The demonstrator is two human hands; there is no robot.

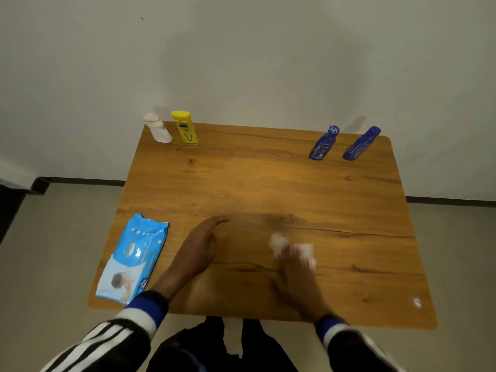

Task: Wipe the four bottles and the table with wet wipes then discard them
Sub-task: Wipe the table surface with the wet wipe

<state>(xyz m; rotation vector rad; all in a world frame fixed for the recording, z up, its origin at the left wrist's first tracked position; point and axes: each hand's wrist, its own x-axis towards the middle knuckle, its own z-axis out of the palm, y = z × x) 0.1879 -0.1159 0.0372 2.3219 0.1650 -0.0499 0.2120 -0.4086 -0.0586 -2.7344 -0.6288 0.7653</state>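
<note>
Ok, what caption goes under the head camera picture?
Right hand wipes the table with a wet wipe; left hand rests flat.

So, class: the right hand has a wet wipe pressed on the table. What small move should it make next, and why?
Probably sweep the wipe forward across the table toward the blue bottles. The right hand presses it near the front edge, the left hand rests flat, and the wide middle stretch ahead lies bare.

left hand [202,244] flat, right hand [295,267] blurred, seemingly gripping
</note>
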